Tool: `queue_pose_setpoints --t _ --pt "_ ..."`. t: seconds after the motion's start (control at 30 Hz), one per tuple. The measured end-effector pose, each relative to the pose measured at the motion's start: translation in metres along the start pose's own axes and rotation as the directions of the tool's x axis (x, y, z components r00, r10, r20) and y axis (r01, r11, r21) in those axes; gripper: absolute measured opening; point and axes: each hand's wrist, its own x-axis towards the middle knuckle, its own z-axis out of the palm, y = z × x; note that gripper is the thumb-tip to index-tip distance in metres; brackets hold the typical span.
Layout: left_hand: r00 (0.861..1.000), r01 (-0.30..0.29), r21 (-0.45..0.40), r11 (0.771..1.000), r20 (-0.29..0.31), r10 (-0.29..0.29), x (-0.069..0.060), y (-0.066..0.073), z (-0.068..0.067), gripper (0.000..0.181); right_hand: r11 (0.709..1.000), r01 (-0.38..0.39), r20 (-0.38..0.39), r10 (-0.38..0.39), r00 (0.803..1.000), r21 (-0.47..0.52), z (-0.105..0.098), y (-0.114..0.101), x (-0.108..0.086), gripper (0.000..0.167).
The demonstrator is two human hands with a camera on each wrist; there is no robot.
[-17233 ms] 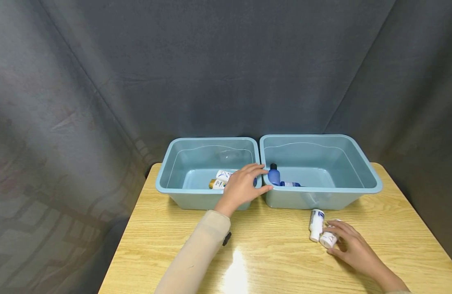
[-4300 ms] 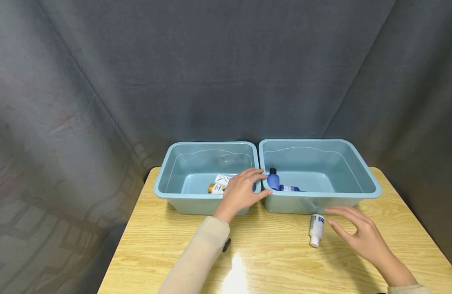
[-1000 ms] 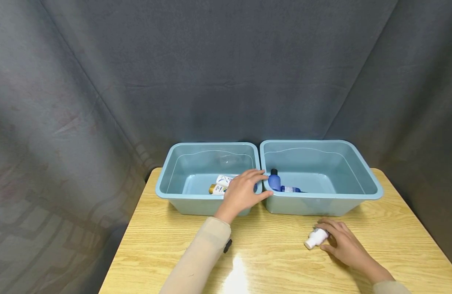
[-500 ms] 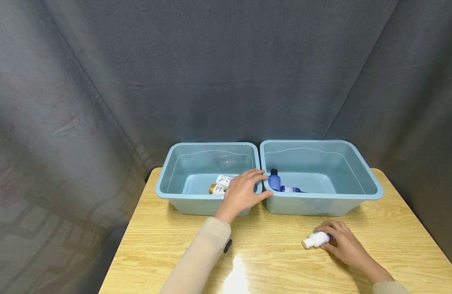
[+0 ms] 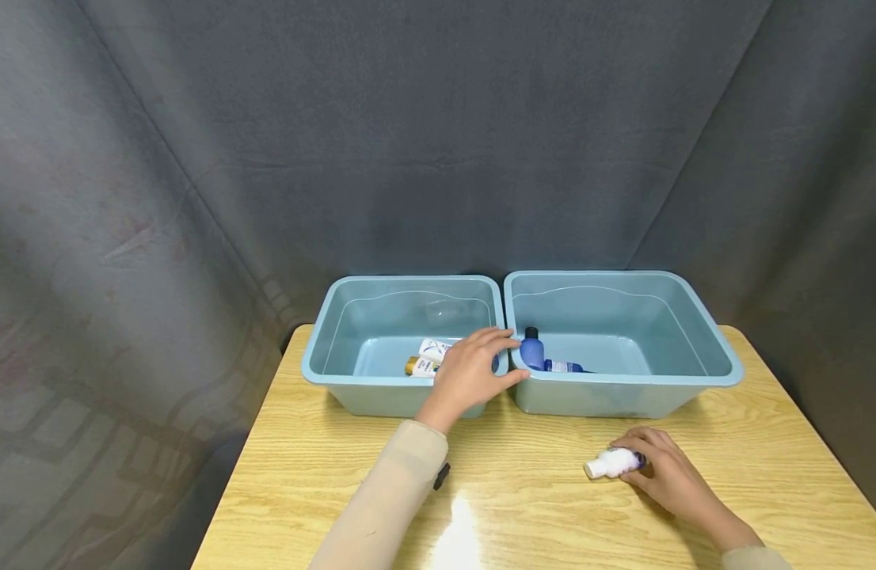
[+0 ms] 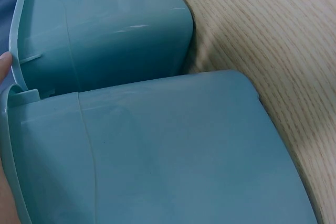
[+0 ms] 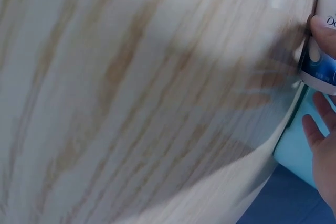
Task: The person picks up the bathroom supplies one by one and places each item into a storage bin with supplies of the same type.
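Observation:
In the head view my right hand (image 5: pixel 669 479) pinches a small white bottle (image 5: pixel 609 464) between thumb and fingers, low over the table or on it. The bottle lies sideways, its white cap to the left. Its blue-printed end (image 7: pixel 318 73) shows in the right wrist view. My left hand (image 5: pixel 470 370) spreads across the neighbouring rims of the left blue tub (image 5: pixel 377 381) and right blue tub (image 5: pixel 623 380). Its fingers are loosely extended and hold no bottle. A fingertip (image 6: pixel 4 62) touches a rim in the left wrist view.
Inside the left tub lie a white bottle (image 5: pixel 433 349) and a gold-capped bottle (image 5: pixel 421 366), partly behind my left hand. A black-capped blue bottle (image 5: pixel 531 353) and a dark blue one (image 5: pixel 562 367) lie in the right tub. A grey curtain (image 5: pixel 438 142) hangs behind the wooden table (image 5: pixel 538 522).
A second white bottle has left the table since the oldest frame. My right hand has since gripped the remaining one and turned it sideways, cap leftward. My left hand stays in place.

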Motion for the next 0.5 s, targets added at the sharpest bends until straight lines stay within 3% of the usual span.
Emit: queue_pose_setpoints --t 0.5 --pt "1.000 -0.009 -0.011 1.000 -0.008 0.009 0.000 0.000 -0.001 0.056 1.000 -0.003 0.001 0.003 1.000 -0.004 -0.011 -0.008 0.004 0.053"
